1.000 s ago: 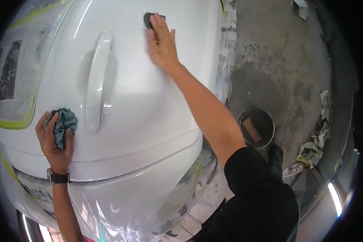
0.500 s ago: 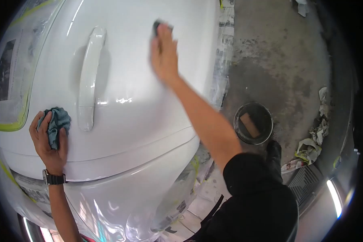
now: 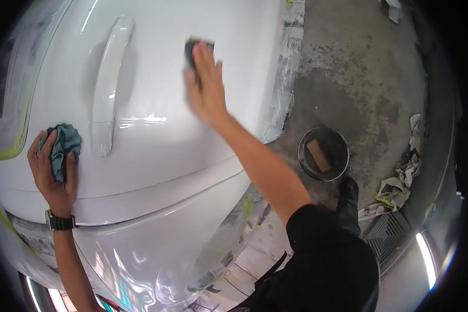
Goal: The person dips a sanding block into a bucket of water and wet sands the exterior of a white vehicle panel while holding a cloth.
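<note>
A glossy white car door point(image 3: 156, 156) with a white handle point(image 3: 106, 96) fills the left and middle of the head view. My left hand point(image 3: 54, 169) is curled around a crumpled blue-green cloth point(image 3: 66, 148), low on the door to the left of the handle. Under the fingers of my right hand point(image 3: 208, 88) is a dark sanding pad point(image 3: 190, 49), pressed flat on the panel to the right of the handle. The hand covers much of the pad, so its underside is hidden.
Newspaper masking point(image 3: 286, 67) lines the door's right edge, and yellow-green tape point(image 3: 10, 151) borders the covered window. On the stained floor point(image 3: 348, 67) stands a round black bucket point(image 3: 301, 166) with a brown block point(image 3: 318, 155) in it. Crumpled paper point(image 3: 392, 191) lies farther right.
My right hand has slid the pad down the door, towards me. The left hand keeps its grip on the cloth. The whole view has shifted slightly.
</note>
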A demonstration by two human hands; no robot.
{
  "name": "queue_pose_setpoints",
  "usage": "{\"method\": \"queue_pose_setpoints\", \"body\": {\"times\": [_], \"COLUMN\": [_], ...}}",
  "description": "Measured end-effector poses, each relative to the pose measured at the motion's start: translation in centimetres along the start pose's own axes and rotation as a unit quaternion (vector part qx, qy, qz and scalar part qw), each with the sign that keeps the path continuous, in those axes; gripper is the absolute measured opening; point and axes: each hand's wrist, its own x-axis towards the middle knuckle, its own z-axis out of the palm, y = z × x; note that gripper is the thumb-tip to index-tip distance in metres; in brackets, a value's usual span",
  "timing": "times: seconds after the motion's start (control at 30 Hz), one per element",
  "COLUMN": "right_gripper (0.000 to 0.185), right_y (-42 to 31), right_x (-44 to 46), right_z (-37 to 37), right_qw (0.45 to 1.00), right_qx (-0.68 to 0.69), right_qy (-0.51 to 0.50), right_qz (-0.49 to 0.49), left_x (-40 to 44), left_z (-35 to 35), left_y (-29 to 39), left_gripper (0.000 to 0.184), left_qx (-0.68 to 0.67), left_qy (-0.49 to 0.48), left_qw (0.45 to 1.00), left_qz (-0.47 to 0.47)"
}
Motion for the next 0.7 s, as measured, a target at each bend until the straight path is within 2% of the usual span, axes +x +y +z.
{"method": "queue_pose_setpoints", "body": {"times": [0.03, 0.1, 0.17, 0.27, 0.4, 0.5, 0.53, 0.6, 0.63, 0.7], "right_gripper": [0.049, 0.051, 0.052, 0.053, 0.050, 0.052, 0.058, 0.061, 0.062, 0.065], "right_y": [-0.4, 1.8, 3.8, 3.7, 1.7, 5.6, 5.0, 5.0, 4.7, 0.9], "right_x": [-2.2, 0.0, 4.9, 6.8, -0.7, 4.5, 7.0, 7.7, 7.0, -0.7], "right_z": [-0.1, -1.5, -2.1, -1.3, -0.8, -1.8, -2.8, -1.1, -0.2, 0.7], "right_qw": [1.000, 0.998, 0.998, 1.000, 1.000, 0.999, 0.999, 0.999, 0.998, 0.995], "right_qx": [-0.005, -0.005, 0.013, 0.011, -0.017, -0.020, -0.008, -0.035, -0.051, -0.096], "right_qy": [-0.021, -0.056, -0.056, 0.000, -0.002, -0.022, -0.042, -0.004, 0.014, -0.040], "right_qz": [-0.012, -0.014, 0.023, 0.004, -0.010, -0.017, 0.025, 0.027, 0.037, 0.011], "left_x": [0.0, -0.3, -0.5, -0.4, 0.0, -0.4, -0.3, -0.1, -0.2, -0.2], "left_z": [-0.1, 0.1, 0.3, 0.2, 0.0, 0.2, 0.1, 0.3, 0.1, 0.1], "left_y": [0.1, -0.4, -0.5, -0.5, -0.5, -0.5, -0.7, -0.7, -0.6, -0.1], "left_gripper": [0.046, 0.046, 0.046, 0.045, 0.047, 0.047, 0.046, 0.046, 0.046, 0.046], "left_qx": [0.006, -0.020, -0.028, -0.008, 0.006, 0.006, 0.010, -0.003, -0.014, -0.022], "left_qy": [0.000, 0.009, 0.005, 0.002, 0.009, 0.003, 0.001, 0.010, 0.006, 0.006], "left_qw": [1.000, 1.000, 1.000, 1.000, 1.000, 1.000, 1.000, 1.000, 1.000, 1.000], "left_qz": [0.007, -0.009, -0.009, 0.008, 0.019, 0.000, -0.006, 0.002, 0.007, 0.001]}}
